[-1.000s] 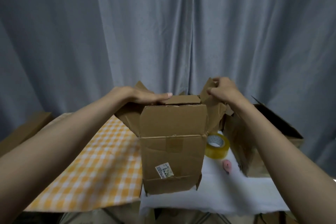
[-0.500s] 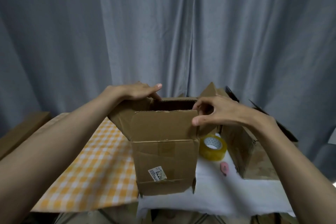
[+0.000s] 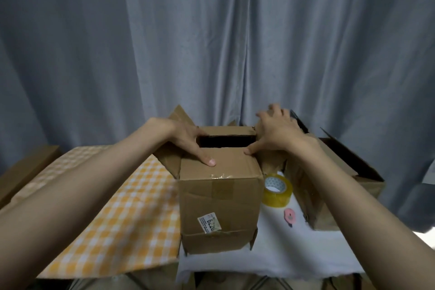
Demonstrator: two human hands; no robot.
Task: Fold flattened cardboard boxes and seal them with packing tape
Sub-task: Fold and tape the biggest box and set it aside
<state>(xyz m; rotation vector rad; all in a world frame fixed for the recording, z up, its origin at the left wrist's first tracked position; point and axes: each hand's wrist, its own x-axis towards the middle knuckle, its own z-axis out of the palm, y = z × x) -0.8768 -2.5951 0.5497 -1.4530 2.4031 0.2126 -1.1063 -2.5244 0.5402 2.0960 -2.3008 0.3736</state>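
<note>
Grey pleated curtain point(image 3: 94, 54) behind, orange-and-white checked cloth point(image 3: 113, 219) on the tabletop's left, left hand point(image 3: 186, 141) and right hand point(image 3: 275, 134), each grip flat and wide, pressing flaps of the upright brown cardboard box point(image 3: 221, 207) at centre on white cloth point(image 3: 294, 254), yellow-tinted packing tape roll point(image 3: 277, 192) just beside, second brown open carton point(image 3: 334, 186) right.
</note>
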